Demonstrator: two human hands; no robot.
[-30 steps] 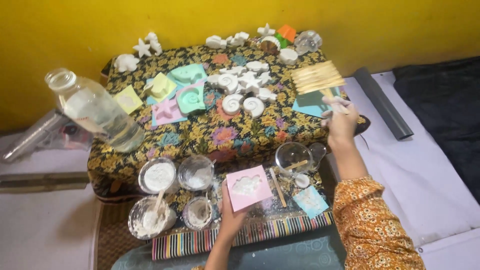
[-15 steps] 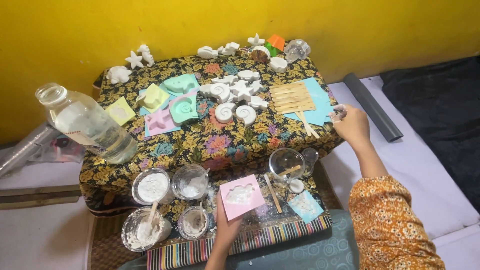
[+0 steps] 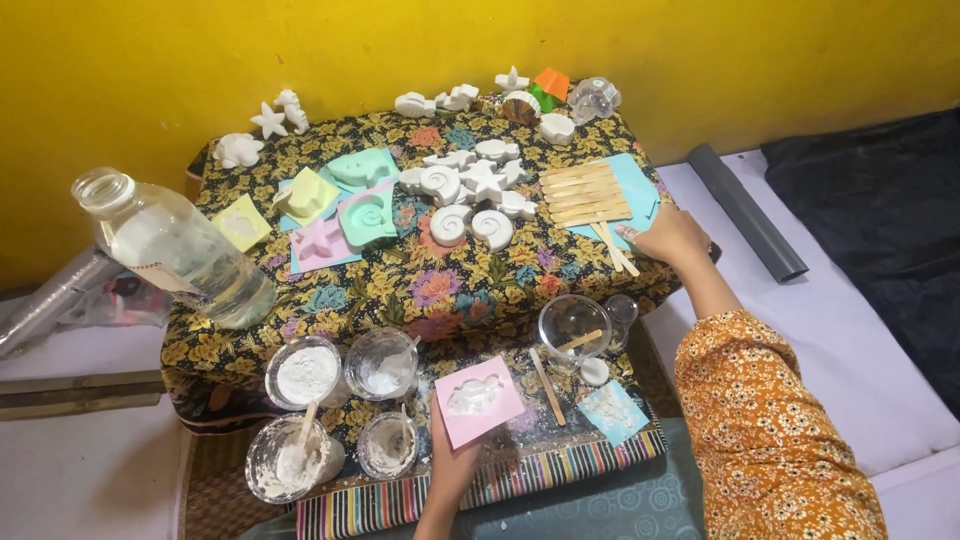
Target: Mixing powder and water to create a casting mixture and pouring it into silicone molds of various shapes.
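Left hand point(image 3: 452, 468) grips the near edge of a pink mould point(image 3: 478, 400), which is filled with white paste and sits at the front of the desk point(image 3: 400, 290), beside four cups point(image 3: 340, 400) of white powder and paste. Right hand point(image 3: 668, 236) rests on the desk's right edge, fingers closed over the ends of loose sticks point(image 3: 615, 245); the main row of sticks point(image 3: 585, 193) lies on a blue sheet just beyond. White shell casts point(image 3: 470, 190) occupy the centre. A bottle point(image 3: 175, 250) lies tilted at left
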